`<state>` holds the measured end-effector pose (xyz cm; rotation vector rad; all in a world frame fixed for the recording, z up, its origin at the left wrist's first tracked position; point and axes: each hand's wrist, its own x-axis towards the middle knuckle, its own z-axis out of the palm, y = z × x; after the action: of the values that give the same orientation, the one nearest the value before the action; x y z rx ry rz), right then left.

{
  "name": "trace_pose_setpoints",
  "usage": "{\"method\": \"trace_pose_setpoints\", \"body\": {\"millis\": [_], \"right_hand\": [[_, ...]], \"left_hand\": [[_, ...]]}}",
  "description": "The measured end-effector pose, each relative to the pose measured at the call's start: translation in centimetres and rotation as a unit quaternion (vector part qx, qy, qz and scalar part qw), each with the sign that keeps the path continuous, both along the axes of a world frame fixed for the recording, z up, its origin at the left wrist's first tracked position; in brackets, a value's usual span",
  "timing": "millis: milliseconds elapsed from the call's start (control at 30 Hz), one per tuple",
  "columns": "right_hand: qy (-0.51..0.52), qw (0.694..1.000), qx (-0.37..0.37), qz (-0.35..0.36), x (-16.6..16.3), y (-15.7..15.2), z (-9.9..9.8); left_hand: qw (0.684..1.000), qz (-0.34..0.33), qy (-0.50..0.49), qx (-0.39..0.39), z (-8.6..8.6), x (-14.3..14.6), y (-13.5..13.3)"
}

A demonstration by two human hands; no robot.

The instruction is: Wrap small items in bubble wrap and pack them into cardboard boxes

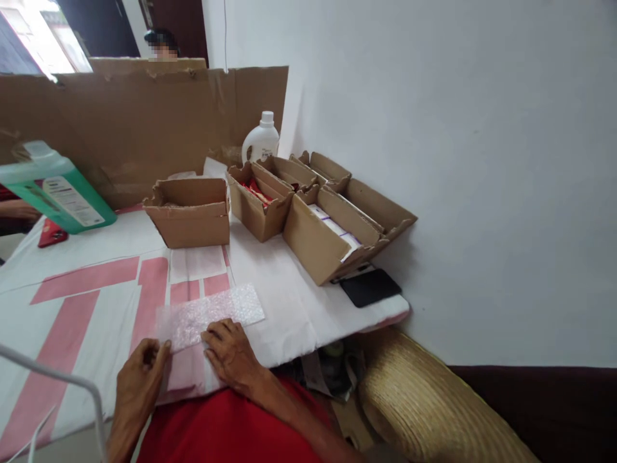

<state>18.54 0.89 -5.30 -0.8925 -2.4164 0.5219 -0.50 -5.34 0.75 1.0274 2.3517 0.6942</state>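
Observation:
A sheet of bubble wrap (212, 315) lies flat on the white and pink table cover (96, 283) near its front edge. My left hand (137, 379) pinches the sheet's near left corner with curled fingers. My right hand (231, 354) rests palm down at the sheet's near edge, its fingers bent and pressing on the wrap.
Three open cardboard boxes stand behind: an empty-looking one (190, 211), one with red packets (260, 199), one with white packs (332, 235). A black phone (370, 287), white bottle (261, 138), green jug (55, 186), cardboard screen (144, 122), straw hat (424, 399). Another person's arm (17, 211) at left.

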Motion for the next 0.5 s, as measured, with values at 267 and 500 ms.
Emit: {"method": "trace_pose_setpoints", "body": {"millis": [267, 500], "right_hand": [[0.035, 0.999, 0.037, 0.018, 0.9, -0.4, -0.6], [0.024, 0.997, 0.074, 0.026, 1.1, -0.9, -2.2]], "left_hand": [[0.977, -0.122, -0.097, 0.148, 0.4, 4.2, 3.3], [0.953, -0.265, 0.009, 0.146, -1.7, 6.0, 6.2]]}}
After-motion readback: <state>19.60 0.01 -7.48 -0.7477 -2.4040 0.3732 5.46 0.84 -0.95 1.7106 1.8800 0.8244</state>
